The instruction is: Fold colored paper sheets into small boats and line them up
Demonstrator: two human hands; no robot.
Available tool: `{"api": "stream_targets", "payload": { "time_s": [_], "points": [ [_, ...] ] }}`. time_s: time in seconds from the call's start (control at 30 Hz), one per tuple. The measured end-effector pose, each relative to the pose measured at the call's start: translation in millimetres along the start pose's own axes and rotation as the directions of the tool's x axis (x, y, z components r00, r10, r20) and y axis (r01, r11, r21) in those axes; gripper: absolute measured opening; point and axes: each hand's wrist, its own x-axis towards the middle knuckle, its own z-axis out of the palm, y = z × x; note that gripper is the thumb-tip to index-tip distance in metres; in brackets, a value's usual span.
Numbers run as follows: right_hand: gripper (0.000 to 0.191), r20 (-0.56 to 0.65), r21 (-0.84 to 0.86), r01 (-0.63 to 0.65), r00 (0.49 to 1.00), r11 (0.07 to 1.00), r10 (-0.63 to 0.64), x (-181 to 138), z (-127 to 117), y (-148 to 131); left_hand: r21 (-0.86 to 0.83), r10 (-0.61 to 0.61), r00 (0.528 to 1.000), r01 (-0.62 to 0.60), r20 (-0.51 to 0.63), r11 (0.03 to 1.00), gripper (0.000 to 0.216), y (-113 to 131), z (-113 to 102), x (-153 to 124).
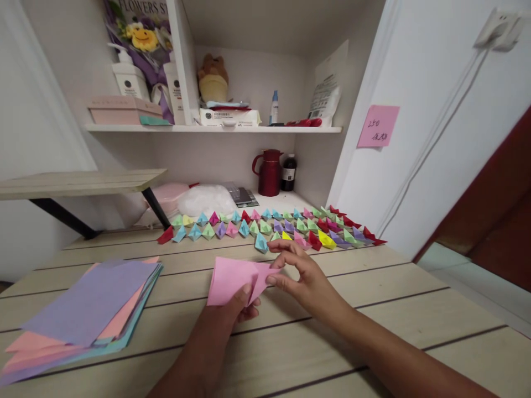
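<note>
A partly folded sheet of pink paper [231, 279] is held above the wooden table [315, 342]. My left hand [238, 307] pinches its lower edge, thumb on top and fingers underneath. At the paper's pointed right corner, my right hand [292, 268] closes thumb and index finger on the tip, its other fingers loosely curled. Beyond the hands stand several rows of small folded paper boats in many colours; a light blue boat [261, 243] is nearest to my right hand. To the left lies a stack of coloured paper [91, 301] with a purple sheet on top.
A small raised wooden shelf [83, 181] on black legs stands at the back left. Behind the boats are a clear plastic bag [207, 200], a red jug [269, 172] and a dark bottle [289, 172]. A white shelf [215, 129] overhangs them. A pink note [378, 126] hangs on the right wall.
</note>
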Motion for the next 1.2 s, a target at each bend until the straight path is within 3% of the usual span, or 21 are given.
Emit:
{"api": "stream_targets", "payload": {
  "time_s": [0.17,0.3,0.53,0.73,1.03,1.1,1.2],
  "points": [
    [0.019,0.031,0.223,-0.114,0.993,0.968,0.110,1,3,2,0.066,0.013,0.991,-0.022,0.136,0.998,0.051,-2,-2,-1],
    [0.028,0.060,0.337,-0.206,0.978,0.919,0.197,1,8,6,0.068,0.003,0.986,-0.014,0.166,0.998,0.050,-4,0,-2],
    [0.030,0.062,0.340,-0.210,0.978,0.917,0.201,-2,12,5,0.160,0.144,0.989,-0.146,0.023,0.976,0.040,0,2,-1],
    [0.034,0.085,0.527,-0.247,0.967,0.813,0.239,-1,14,-3,0.217,0.231,0.968,-0.206,-0.096,0.954,0.029,-3,-5,10],
    [0.028,0.028,0.543,-0.257,0.957,0.800,0.289,3,4,-6,-0.050,0.054,0.999,-0.054,-0.009,0.997,0.034,1,2,4],
    [0.027,0.008,0.542,-0.242,0.959,0.805,0.283,4,2,-6,-0.010,0.057,0.998,-0.057,0.032,0.998,0.033,2,0,4],
    [0.029,0.004,0.518,-0.252,0.956,0.817,0.293,4,-3,-7,0.197,0.085,0.994,-0.098,0.071,0.976,0.030,2,-1,2]
  ]
}}
